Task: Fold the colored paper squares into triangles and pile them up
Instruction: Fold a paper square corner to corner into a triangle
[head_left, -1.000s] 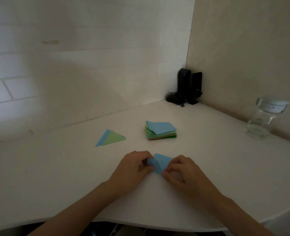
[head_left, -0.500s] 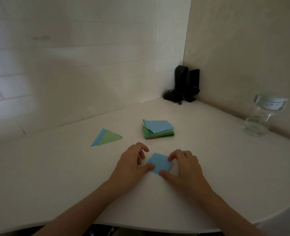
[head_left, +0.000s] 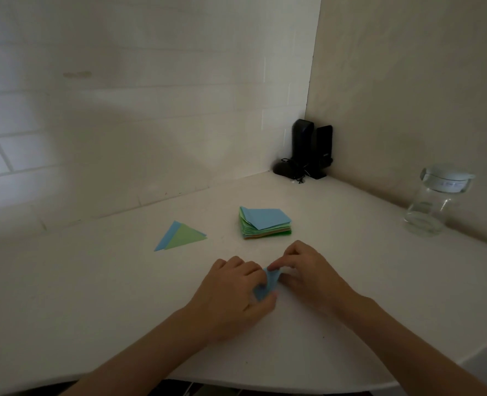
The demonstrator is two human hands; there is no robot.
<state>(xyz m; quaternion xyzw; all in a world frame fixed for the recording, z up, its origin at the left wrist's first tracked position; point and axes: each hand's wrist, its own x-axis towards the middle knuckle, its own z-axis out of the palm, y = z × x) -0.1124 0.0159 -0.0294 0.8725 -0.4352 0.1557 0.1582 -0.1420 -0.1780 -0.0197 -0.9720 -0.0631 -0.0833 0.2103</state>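
Blue paper square (head_left: 267, 284) lies partly folded on the white table (head_left: 94, 310), near its front edge, pinched between both hands. Left hand (head_left: 231, 292) fingers curl onto its near corner; right hand (head_left: 305, 270) fingertips pinch its far corner. Behind sit folded triangles (head_left: 181, 236) and the paper stack (head_left: 264, 222).

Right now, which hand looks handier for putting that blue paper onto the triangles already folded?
Probably the left hand. The folded triangles lie on its side of the table, with no crossing over. Both hands pinch the blue paper, but the right hand sits nearer the unfolded stack.
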